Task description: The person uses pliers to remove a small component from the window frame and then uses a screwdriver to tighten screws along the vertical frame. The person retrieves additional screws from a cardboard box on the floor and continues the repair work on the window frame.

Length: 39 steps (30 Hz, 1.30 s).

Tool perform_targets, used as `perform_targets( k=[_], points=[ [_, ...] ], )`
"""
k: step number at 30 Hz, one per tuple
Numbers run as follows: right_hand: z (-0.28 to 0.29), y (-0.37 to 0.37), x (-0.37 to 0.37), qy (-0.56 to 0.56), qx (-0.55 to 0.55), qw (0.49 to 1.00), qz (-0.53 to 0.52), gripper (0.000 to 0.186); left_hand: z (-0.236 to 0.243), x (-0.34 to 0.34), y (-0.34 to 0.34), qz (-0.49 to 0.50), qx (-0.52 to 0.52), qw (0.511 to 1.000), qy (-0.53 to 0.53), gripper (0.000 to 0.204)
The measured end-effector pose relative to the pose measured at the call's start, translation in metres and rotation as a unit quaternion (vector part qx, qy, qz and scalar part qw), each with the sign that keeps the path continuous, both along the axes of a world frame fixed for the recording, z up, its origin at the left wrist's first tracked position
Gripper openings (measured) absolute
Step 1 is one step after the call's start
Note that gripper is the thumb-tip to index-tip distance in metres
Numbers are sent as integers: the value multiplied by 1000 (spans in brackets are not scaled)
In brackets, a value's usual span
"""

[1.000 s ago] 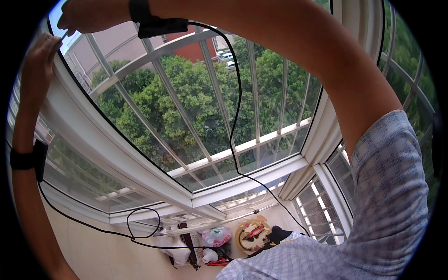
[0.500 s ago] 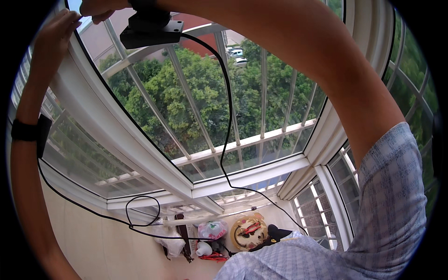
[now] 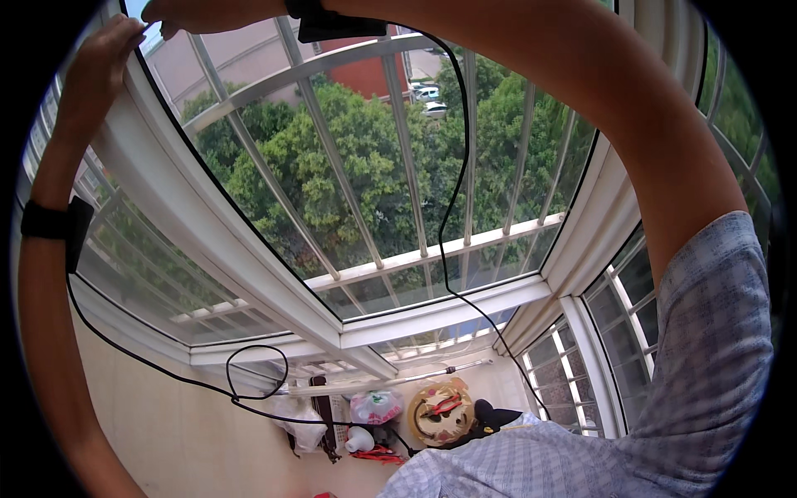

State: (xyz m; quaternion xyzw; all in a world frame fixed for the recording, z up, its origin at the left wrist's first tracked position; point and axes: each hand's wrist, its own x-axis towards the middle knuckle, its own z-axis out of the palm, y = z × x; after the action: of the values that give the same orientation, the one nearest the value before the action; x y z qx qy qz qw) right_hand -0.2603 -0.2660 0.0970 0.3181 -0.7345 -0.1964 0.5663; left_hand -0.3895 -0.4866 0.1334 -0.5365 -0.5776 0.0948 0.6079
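Note:
Both hands are raised to the top left corner of a white-framed window (image 3: pixel 195 207). My left hand (image 3: pixel 112 43) rests against the upright frame, its fingers pinched together. Right beside it, my right hand (image 3: pixel 187 15) reaches across the glass, fingers closed and pointing at the left fingertips. A small dark bit shows between the two hands, too small to name. A black seal strip (image 3: pixel 217 184) runs down the edge of the pane just below them. Part of the right hand is cut off by the upper rim of the view.
Black wrist devices (image 3: pixel 79 235) trail a black cable (image 3: pixel 465 149) across the window. Metal bars (image 3: pixel 328 153) stand outside, with trees beyond. Low on the floor lie a round yellow smiley-faced stool (image 3: pixel 427 427) with red-handled pliers (image 3: pixel 448 404) on it, plastic bags (image 3: pixel 378 407) and a pole (image 3: pixel 415 378).
My right forearm and its wrist device have shifted up and to the right, and the cable has swung right with them. Both hands stay at the same corner.

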Motion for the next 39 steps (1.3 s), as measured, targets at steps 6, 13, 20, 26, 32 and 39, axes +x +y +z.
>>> perform_targets(
  k=[6, 13, 20, 26, 32, 39],
  points=[
    [12, 7, -35, 106, 10, 993, 44, 14, 1, 1, 11, -15, 8, 1000, 17, 19],
    [50, -24, -36, -25, 74, 948, -308, 19, -5, 1, 6, -30, 27, 999, 7, 18],
    [46, -23, -24, 0, 134, 938, -319, 19, -8, 16, 5, -5, 8, 1000, -16, 16],
    [57, -17, -45, -47, 132, 939, -313, 16, -5, 15, 7, 5, 16, 1000, 21, 12],
    [64, -43, -59, -85, 140, 896, -412, 23, -11, 12, 4, -21, 9, 999, 25, 10],
    [59, -14, -36, -54, 23, 986, -155, 20, -3, -1, 5, -33, 17, 999, 26, 10]
  ],
)
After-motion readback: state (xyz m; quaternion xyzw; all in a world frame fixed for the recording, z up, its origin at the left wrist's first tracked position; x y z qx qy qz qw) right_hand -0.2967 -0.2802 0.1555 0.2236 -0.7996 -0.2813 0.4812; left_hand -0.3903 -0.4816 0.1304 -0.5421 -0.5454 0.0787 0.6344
